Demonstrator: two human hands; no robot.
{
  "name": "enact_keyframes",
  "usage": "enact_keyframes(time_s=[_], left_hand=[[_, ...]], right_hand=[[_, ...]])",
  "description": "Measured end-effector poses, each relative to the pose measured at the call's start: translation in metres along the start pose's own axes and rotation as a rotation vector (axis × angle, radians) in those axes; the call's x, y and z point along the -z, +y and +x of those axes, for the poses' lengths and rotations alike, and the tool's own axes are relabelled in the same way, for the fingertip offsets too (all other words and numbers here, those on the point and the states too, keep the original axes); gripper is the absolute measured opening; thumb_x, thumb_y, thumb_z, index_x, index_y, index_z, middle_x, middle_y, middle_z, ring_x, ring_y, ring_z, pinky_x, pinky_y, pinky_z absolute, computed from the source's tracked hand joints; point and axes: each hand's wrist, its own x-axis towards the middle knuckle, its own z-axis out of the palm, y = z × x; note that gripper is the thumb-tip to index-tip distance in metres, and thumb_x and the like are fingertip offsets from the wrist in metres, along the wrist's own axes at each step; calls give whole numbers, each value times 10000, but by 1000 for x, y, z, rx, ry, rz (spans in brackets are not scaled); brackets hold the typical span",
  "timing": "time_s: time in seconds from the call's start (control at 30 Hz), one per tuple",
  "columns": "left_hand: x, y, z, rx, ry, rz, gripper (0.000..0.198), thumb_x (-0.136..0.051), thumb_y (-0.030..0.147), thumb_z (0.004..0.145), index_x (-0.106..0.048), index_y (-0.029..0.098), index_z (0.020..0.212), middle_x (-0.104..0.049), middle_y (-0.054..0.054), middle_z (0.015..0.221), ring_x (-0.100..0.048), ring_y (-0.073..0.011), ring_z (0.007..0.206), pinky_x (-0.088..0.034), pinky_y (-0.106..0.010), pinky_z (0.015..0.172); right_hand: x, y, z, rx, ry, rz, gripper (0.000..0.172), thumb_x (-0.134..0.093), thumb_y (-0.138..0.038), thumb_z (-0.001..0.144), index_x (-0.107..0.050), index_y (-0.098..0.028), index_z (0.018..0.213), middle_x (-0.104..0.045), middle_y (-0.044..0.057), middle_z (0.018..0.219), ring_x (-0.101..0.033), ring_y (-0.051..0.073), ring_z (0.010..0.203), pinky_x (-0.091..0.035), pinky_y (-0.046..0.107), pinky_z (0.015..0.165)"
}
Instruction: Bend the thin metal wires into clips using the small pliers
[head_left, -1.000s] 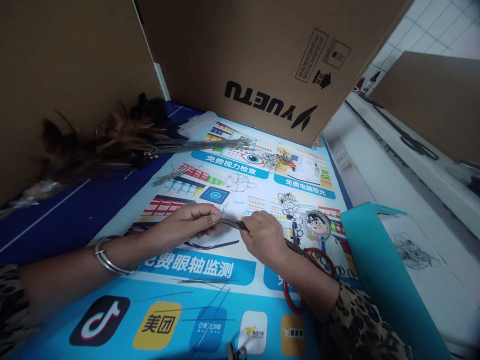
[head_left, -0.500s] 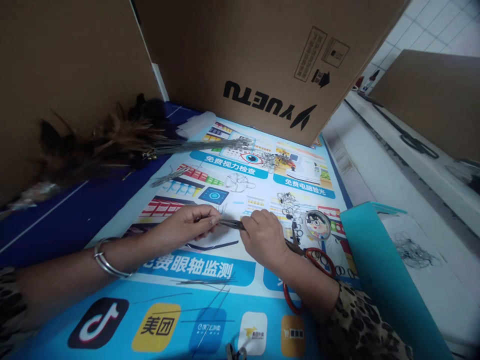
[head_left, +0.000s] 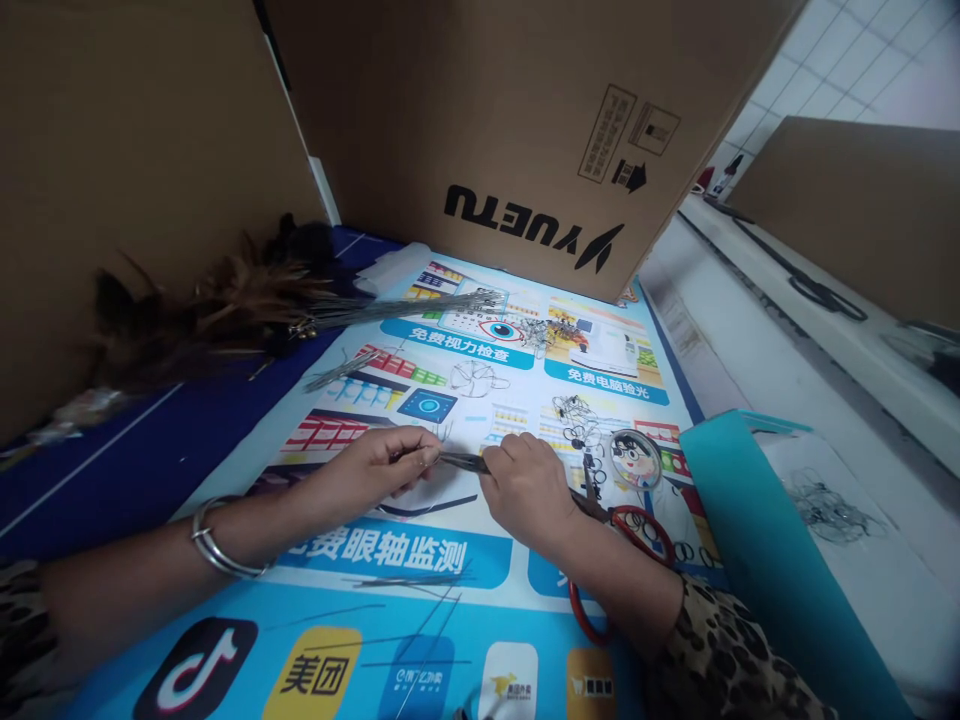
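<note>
In the middle of the head view my right hand (head_left: 529,490) is closed round a pair of needle-nose pliers (head_left: 466,461), whose dark jaws point left. The handles are mostly hidden in my palm. My left hand (head_left: 394,465) is closed in a pinch right at the jaws' tips, on a thin wire that barely shows between the fingertips. Scissors with red handles (head_left: 581,612) lie partly under my right forearm. Loose straight wires (head_left: 409,580) are scattered nearer to me, and a wire piece with several loops (head_left: 480,378) lies beyond my hands.
A bundle of straight wires (head_left: 405,306) and brown feathers (head_left: 247,285) lie at the back left. Small black rings and tangled wire (head_left: 576,410) sit beside a round cartoon tin (head_left: 635,458). A teal box (head_left: 757,540) stands right; a large carton (head_left: 525,120) blocks the back.
The whole view has shifted, so things appear slightly lower. Both hands keep their grip, with the pliers' tips still at my left fingertips.
</note>
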Motion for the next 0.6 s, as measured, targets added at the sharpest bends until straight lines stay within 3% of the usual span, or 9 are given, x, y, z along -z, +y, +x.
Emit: enact_keyframes(time_s=[0.3,0.6], left_hand=[[0,4,-1,-61,10,31,368,-537,501,902,-588,155,790,-449,50,612,-384,-98,547,-311,-198,496],[0,10,-4,-217,48,181,293,-504,407,923,-602,167,786,-510,30,671,-455,-118,609,-380,-209,550]], right_hand=[[8,-4,0,-11,-104,-19,132,-510,-288,926,-599,-190,917,-632,68,901,-553,236,852,-347,319,659],[7,-7,0,-24,-163,-56,168,-463,-312,951,-570,-182,955,-638,91,918,-585,245,823,-393,315,638]])
